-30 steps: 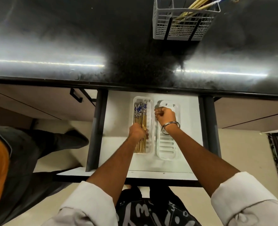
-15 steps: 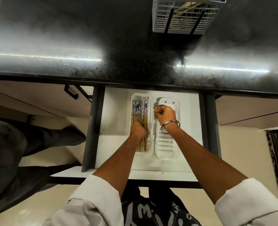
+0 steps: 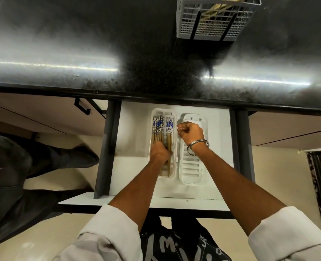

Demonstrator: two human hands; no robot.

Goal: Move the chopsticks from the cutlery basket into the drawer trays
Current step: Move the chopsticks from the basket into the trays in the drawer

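Several wooden chopsticks with blue-and-white ends [image 3: 162, 127] lie lengthwise in the left white tray [image 3: 152, 117] of the open drawer [image 3: 133, 129]. My left hand [image 3: 160, 152] rests on their middle, fingers curled down onto them. My right hand [image 3: 190, 131] is closed in a fist above the far part of the right slotted tray [image 3: 192, 170], which holds nothing that I can see. The white cutlery basket [image 3: 214, 17] stands on the black counter at the top, with several pale chopsticks [image 3: 219, 8] leaning inside.
The dark speckled counter [image 3: 118, 53] overhangs the drawer's back. Black drawer rails [image 3: 106, 151] run along both sides. A cabinet handle [image 3: 82, 107] sits at the left. Another person's dark-trousered legs [image 3: 24, 166] stand at the left on the beige floor.
The camera has tipped down slightly, so the basket sits higher in view. My left hand has slid a little along the chopsticks, which now lie straighter. My right fist has barely moved.
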